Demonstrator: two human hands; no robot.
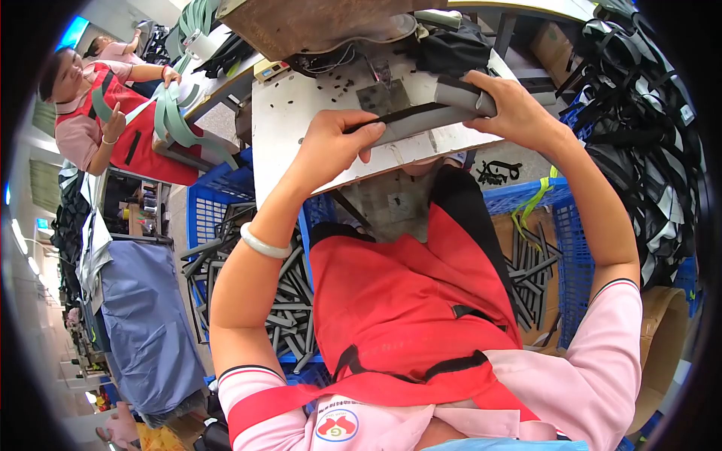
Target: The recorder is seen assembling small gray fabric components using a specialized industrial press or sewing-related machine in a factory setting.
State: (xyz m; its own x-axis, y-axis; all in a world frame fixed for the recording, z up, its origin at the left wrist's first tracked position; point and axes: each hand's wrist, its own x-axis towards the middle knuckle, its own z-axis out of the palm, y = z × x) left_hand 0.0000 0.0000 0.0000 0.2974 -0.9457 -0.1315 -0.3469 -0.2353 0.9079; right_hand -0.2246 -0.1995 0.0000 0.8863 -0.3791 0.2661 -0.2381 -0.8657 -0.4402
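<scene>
A long grey strip with a black band along its top edge [421, 120] is stretched between my two hands above the near edge of the white work table [289, 124]. My left hand [336, 144] pinches its left end between thumb and fingers. At the other end, my right hand [515, 111] has its fingers wrapped round the strip, which looks folded or rolled there. Just beyond the strip, a metal plate [383, 96] is set in the table top under a worn brown machine [323, 26]. I cannot tell whether the strip touches the table.
Blue crates with several grey strips stand on my left [289, 312] and right [530, 274]. Black and grey straps [639, 128] hang in a heap at the right. At the far left a co-worker in a red apron [143, 128] handles pale green strips [171, 113].
</scene>
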